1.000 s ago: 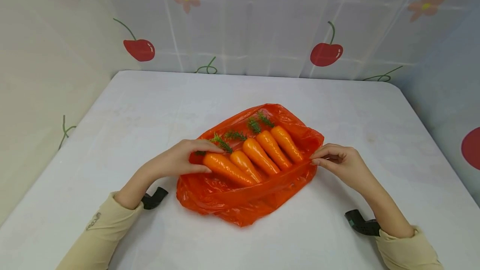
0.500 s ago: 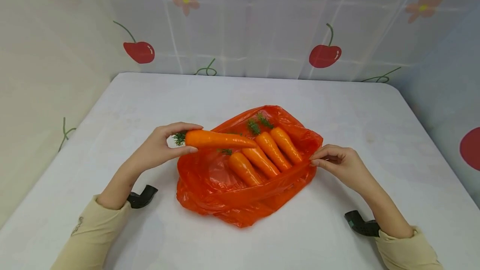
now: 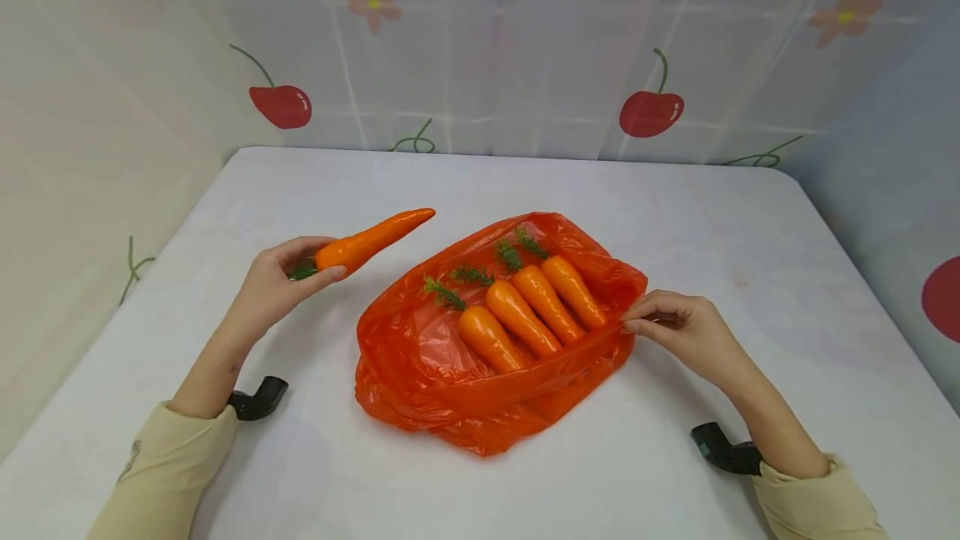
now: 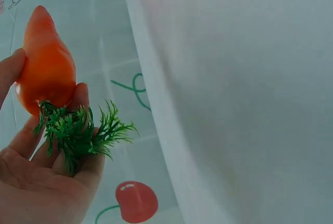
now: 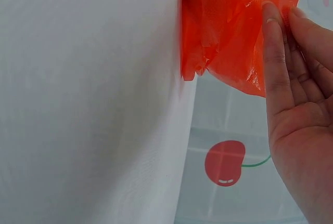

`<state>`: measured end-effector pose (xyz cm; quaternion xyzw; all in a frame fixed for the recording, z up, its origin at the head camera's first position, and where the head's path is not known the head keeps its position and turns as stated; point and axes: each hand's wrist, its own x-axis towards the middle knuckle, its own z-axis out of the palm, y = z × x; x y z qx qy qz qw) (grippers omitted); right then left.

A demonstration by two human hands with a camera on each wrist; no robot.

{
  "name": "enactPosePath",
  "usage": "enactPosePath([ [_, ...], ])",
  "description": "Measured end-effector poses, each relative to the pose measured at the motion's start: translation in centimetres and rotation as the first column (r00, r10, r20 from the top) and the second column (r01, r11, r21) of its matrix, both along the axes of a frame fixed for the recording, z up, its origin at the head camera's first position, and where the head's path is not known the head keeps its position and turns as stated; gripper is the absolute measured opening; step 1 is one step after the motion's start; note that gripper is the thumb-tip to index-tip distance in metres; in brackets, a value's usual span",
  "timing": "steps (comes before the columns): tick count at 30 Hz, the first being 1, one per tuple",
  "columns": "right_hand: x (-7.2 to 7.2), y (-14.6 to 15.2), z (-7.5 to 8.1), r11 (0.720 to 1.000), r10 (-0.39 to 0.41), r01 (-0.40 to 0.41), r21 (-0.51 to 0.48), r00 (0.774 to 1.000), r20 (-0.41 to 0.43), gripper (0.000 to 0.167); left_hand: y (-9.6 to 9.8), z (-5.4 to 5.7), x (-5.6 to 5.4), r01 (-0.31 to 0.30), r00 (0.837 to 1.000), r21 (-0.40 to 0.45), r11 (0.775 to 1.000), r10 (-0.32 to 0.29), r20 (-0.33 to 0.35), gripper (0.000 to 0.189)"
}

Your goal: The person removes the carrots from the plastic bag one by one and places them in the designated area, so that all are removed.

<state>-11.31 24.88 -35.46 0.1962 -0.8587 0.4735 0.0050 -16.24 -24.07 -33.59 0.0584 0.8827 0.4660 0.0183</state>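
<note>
My left hand [image 3: 273, 286] grips an orange carrot [image 3: 375, 237] by its thick end, to the left of a red plastic bag [image 3: 465, 398]. In the left wrist view the carrot [image 4: 49, 63] shows its green leafy top [image 4: 78, 133] over the palm and fingers. Several more carrots [image 3: 521, 317] lie side by side in the open bag, leaves toward the back left. At the bag's right edge my right hand [image 3: 682, 327] pinches the plastic between thumb and fingers. The right wrist view shows that pinch on the red plastic [image 5: 229, 31] up close.
A white table [image 3: 600, 465] lies under everything. Behind it hangs a pale curtain [image 3: 487, 40] printed with cherries and flowers. Each wrist wears a black camera mount, the left one [image 3: 258, 398] and the right one [image 3: 723, 448] both close above the table.
My left hand has lifted the leftmost carrot out of the bag and carried it left, its tip now pointing up and to the right. The right hand has stayed at the bag's edge.
</note>
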Motion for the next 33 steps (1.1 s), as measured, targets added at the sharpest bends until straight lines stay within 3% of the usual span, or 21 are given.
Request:
enactPosePath([
  [4,-0.1,0.1,-0.1,1.000,0.002,-0.002,-0.005,1.000,0.002,0.014,-0.3,-1.1,-0.6,-0.012,1.000,-0.049,0.999,0.013,0.017,0.056],
  [8,-0.1,0.0,-0.1,1.000,0.005,-0.005,0.000,1.000,0.002,0.014,-0.3,-1.5,-0.7,-0.014,1.000,-0.091,0.996,0.016,0.016,0.058],
  [22,-0.1,0.0,-0.1,1.000,-0.001,0.001,0.011,1.000,0.002,0.014,-0.5,-1.9,-1.0,0.059,0.998,-0.251,0.966,-0.048,0.048,0.053],
  [33,-0.1,0.0,-0.1,1.000,-0.005,0.005,0.018,1.000,0.011,0.013,-0.1,-1.5,-0.7,0.080,0.996,-0.281,0.956,-0.068,0.053,0.052],
])
